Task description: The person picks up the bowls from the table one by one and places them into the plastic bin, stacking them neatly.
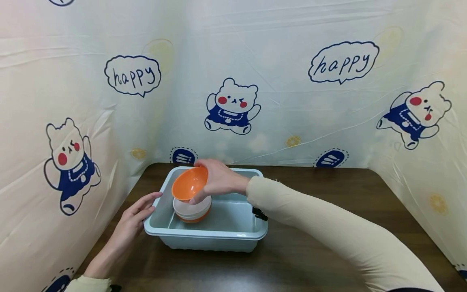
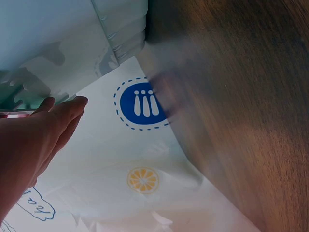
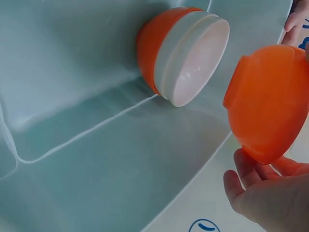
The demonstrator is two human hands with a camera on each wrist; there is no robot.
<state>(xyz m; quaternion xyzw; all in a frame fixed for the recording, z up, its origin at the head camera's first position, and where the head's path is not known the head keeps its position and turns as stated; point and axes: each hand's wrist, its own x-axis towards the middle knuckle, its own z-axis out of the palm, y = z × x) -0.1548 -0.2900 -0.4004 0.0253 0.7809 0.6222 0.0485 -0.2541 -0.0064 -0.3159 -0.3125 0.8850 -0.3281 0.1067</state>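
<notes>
My right hand (image 1: 222,178) grips an orange bowl (image 1: 189,183) by its rim, thumb on the near side and fingers on the far side. The bowl is tilted and held above a stack of bowls inside a pale blue plastic basin (image 1: 237,234). On top of that stack are white bowls (image 3: 198,67), with an orange bowl (image 3: 153,46) beneath them. At the basin's left rim, my left hand (image 1: 133,217) rests its fairly straight fingers (image 2: 67,110) against the edge.
The basin stands on a dark brown wooden table (image 1: 310,251). A pale curtain (image 1: 284,109) printed with bears and lettering encloses the table at the back and both sides. The stack sits in the basin's left part.
</notes>
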